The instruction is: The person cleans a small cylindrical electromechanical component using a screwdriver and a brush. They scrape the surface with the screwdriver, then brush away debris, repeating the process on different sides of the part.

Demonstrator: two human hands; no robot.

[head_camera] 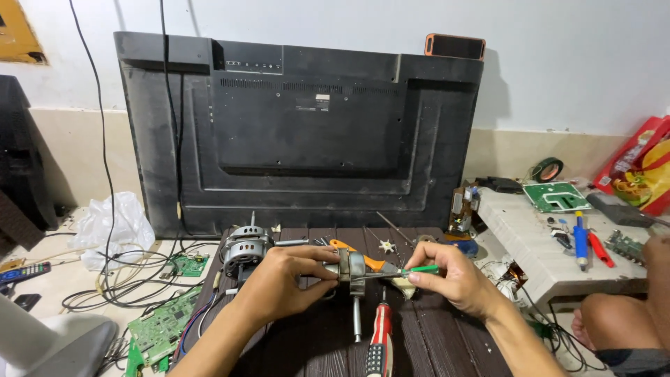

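Observation:
My left hand (pixel 283 283) grips a small grey metal motor part (pixel 351 269) with a shaft pointing down toward me, held over a dark wooden table (pixel 433 349). My right hand (pixel 447 276) holds a thin green-handled tool (pixel 421 269) whose tip points left against that part. An orange-handled tool (pixel 363 257) lies just behind the part. A red and black screwdriver (pixel 379 338) rests on the table below my hands. A round fan motor (pixel 244 248) stands to the left of my left hand.
A large black television back panel (pixel 300 132) leans on the wall, a phone (pixel 455 46) on its top edge. Green circuit boards (pixel 162 324) and cables lie at left. A white bench (pixel 537 237) at right carries screwdrivers and a board; another person's leg (pixel 614 321) is beside it.

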